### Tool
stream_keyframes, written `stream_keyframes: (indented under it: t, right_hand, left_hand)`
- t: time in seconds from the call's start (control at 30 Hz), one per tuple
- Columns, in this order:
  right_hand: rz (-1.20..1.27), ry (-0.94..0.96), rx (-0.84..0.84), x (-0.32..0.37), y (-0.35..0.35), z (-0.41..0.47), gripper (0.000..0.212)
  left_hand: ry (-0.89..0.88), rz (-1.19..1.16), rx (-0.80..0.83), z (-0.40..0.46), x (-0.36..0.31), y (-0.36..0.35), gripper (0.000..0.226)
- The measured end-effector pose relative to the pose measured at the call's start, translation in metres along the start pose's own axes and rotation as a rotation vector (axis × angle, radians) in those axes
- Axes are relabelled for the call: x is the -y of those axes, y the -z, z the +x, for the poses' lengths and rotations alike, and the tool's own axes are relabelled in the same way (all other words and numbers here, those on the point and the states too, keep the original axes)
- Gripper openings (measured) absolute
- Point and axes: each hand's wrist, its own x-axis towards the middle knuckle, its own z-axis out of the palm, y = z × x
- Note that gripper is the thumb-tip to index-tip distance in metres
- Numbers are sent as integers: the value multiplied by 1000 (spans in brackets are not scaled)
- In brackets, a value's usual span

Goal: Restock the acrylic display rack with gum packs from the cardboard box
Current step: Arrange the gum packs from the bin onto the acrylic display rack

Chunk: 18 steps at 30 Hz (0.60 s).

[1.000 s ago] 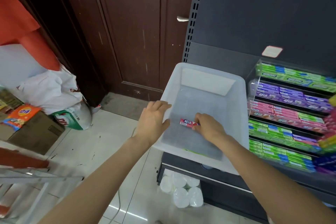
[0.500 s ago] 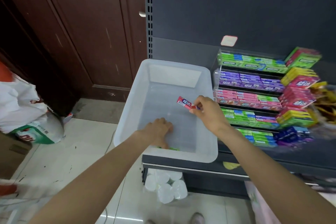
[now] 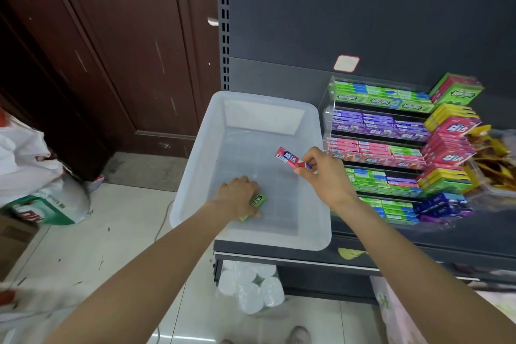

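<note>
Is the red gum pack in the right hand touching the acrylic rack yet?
Apart. The head view shows the red gum pack pinched by the right hand above the clear plastic bin, with the hand and open space between it and the acrylic rack.

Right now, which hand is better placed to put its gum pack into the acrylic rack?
Right hand: it pinches the red gum pack raised beside the acrylic rack. The left hand is low in the plastic bin.
</note>
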Motion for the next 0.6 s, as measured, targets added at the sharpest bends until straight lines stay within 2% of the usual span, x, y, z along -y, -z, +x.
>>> stream_keyframes:
  t: [0.07, 0.17, 0.3, 0.4, 0.47, 0.6]
  right_hand:
    - [3, -7, -8, 0, 0, -1, 18]
    - [6, -24, -18, -1, 5, -5, 19]
    - [56, -55, -71, -7, 22, -10, 22]
    - [145, -89, -135, -14, 39, -16, 24]
    - [200, -108, -185, -22, 51, -21, 24]
    - [251, -120, -253, -47, 79, -30, 25]
  left_hand:
    - [17, 16, 27, 1, -1, -1, 52]
    - [69, 28, 17, 1, -2, -2, 38]
    - [83, -198, -12, -1, -4, 4, 29]
    - [52, -449, -176, -1, -17, 17, 16]
    - [21, -611, -270, -3, -36, 32, 20]
    - [-128, -719, -456, -2, -89, 62, 18]
